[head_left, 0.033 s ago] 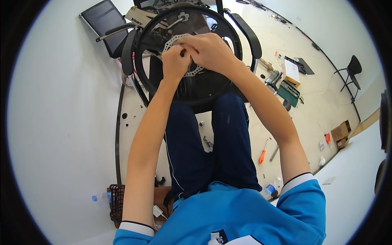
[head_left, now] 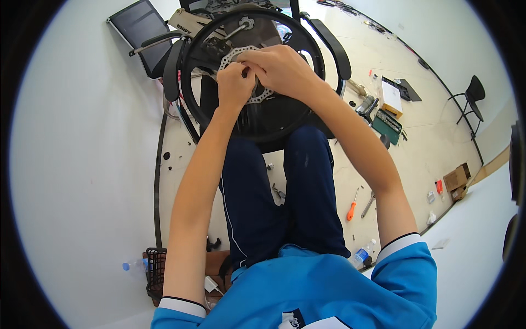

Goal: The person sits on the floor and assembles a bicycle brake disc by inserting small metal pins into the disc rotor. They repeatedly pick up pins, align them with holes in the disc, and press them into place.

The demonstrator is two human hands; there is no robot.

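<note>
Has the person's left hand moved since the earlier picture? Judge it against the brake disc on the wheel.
No. The left hand sits at the same spot on the brake disc, beside the right hand.

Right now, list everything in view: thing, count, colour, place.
wheel: one, black, in front of the knees
brake disc: one, silver, at the wheel's centre
office chair: one, black, upper left
screwdriver: one, orange handle, floor right
toolbox: one, green, floor right
water bottle: one, clear, lower right
wire basket: one, black, lower left
left hand: on the disc
right hand: on the disc
</note>
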